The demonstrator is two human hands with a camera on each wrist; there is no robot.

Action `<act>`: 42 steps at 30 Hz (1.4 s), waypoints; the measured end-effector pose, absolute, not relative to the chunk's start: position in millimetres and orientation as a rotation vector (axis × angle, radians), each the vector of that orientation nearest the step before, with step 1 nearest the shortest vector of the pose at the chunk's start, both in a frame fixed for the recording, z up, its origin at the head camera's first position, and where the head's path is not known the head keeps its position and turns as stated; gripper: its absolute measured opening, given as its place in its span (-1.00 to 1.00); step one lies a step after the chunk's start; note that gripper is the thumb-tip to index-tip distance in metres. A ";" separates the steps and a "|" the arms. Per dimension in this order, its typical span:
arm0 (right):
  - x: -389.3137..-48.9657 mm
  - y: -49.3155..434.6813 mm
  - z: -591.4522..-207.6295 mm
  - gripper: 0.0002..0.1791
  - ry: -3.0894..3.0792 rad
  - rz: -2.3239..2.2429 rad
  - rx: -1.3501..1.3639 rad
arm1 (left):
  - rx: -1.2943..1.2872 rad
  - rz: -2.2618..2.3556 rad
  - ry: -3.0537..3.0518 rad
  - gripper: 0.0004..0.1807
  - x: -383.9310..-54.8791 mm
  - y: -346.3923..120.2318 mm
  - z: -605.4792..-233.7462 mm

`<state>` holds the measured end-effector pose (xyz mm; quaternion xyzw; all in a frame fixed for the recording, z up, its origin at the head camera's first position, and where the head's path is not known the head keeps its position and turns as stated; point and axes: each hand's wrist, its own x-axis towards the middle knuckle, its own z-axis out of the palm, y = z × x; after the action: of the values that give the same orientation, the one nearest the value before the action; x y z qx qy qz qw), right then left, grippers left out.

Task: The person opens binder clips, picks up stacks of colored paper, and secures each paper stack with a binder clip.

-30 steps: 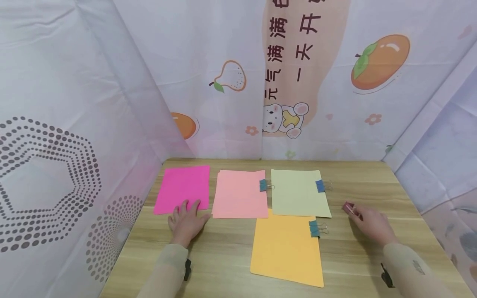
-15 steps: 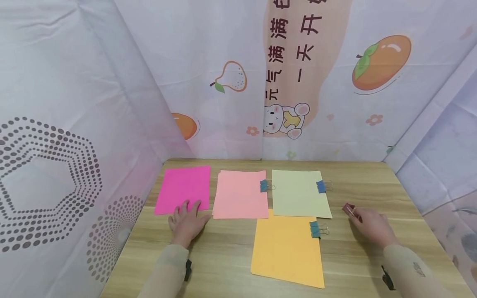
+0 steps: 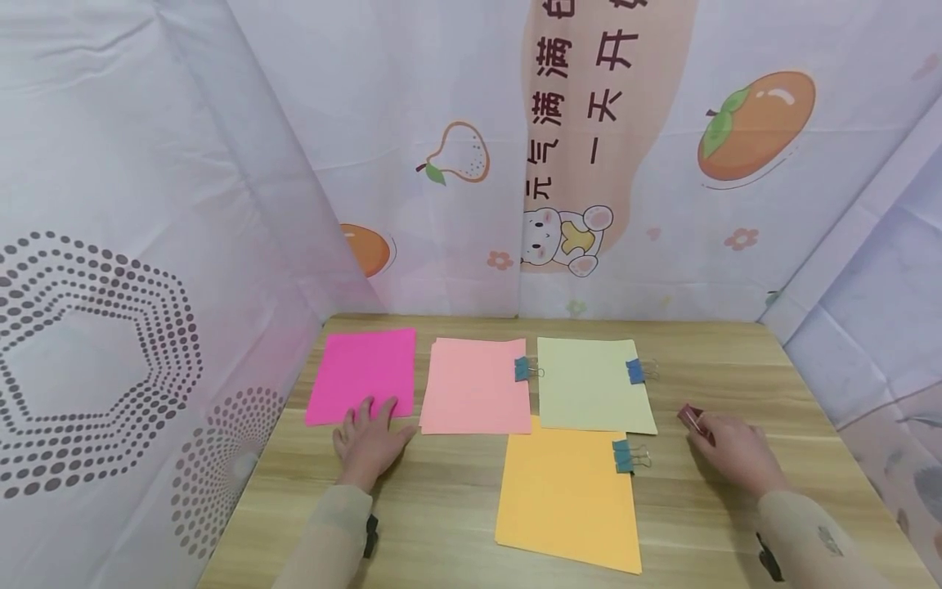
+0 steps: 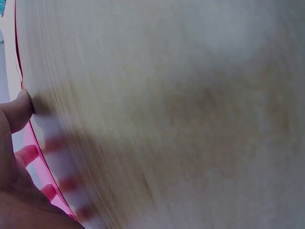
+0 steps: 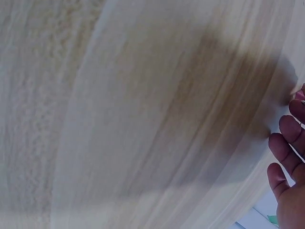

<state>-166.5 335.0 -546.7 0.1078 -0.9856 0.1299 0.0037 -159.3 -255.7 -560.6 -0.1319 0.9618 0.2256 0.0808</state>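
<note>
My left hand (image 3: 370,446) lies with spread fingers at the near edge of a magenta sheet of paper (image 3: 364,368), its fingertips over that edge. In the left wrist view the thumb (image 4: 18,112) reaches the corner of the salmon-pink paper stack (image 3: 474,388). On the right of the table, my right hand (image 3: 739,454) pinches a dark red binder clip (image 3: 689,417) between thumb and fingers, low over the wood. Only a sliver of this clip shows at the edge of the right wrist view.
A teal binder clip (image 3: 522,369) grips the pink stack's right edge. Pale green paper (image 3: 589,384) beside it carries a blue binder clip (image 3: 635,371). Nearer lies a yellow-orange stack (image 3: 567,499) with another teal clip (image 3: 623,456). Printed curtains (image 3: 441,270) enclose the wooden table (image 3: 441,515).
The dark red clip has turned slightly in my right fingers. Both hands stay in almost the same place, and the papers lie as before.
</note>
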 end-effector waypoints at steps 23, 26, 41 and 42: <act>-165.1 348.7 -539.5 -0.38 -3.073 0.651 0.261 | -0.375 0.656 2.873 -0.12 -156.9 -255.8 -557.5; -163.0 347.9 -538.8 -0.29 -3.035 0.621 0.261 | -0.379 0.656 2.884 -0.12 -157.1 -255.3 -558.0; -167.0 349.7 -537.6 -0.05 -3.110 0.493 0.272 | -0.375 0.655 2.881 -0.13 -157.4 -255.4 -559.1; -167.7 350.1 -538.0 -0.06 -3.117 0.492 0.277 | -0.374 0.660 2.881 -0.13 -157.2 -255.3 -558.8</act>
<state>-167.7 350.1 -538.0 0.0875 -0.9839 0.1554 -0.0133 -157.2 -255.3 -558.8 -0.1250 0.9639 0.2207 0.0814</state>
